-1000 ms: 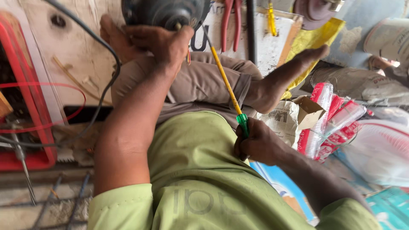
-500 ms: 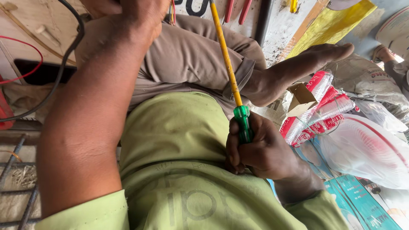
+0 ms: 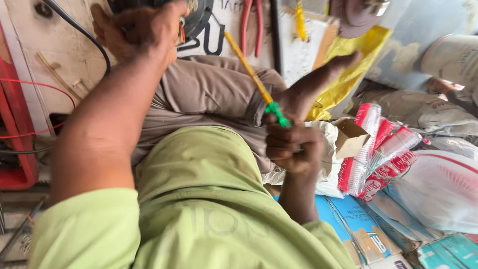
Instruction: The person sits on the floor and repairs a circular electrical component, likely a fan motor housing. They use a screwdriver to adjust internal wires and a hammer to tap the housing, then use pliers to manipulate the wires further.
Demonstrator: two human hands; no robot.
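The fingers [image 3: 284, 144] of the right hand [image 3: 294, 149] are curled shut around the green handle of one screwdriver [image 3: 254, 79]. Its yellow shaft runs from the fist toward eleven o'clock, tip aimed at the dark round machine [image 3: 199, 17] at the top edge. Held low on the handle like this, the hand can twist and push along the shaft.

The left hand [image 3: 139, 30] sits at twelve o'clock, fingers closed over the machine's rim, probably to steady it against the push of the tool. The picture is blurred there, so exactly what the fingers pinch I cannot tell. A black cable [image 3: 84, 37] leaves the machine toward nine o'clock.

Outward from the hands: the person sits with one bent leg in grey-brown trousers [image 3: 209, 104] across the middle, the bare foot [image 3: 323, 82] pointing to one o'clock, a natural brace for work done on the floor.

Counted:
- one screwdriver
- one pair of red-handled pliers [image 3: 251, 25] lying at twelve o'clock within reach
- one small open cardboard box [image 3: 351, 137] at three o'clock
- two red-and-white plastic packs [image 3: 378, 154] beside it
- one yellow bag [image 3: 348, 60] behind the foot
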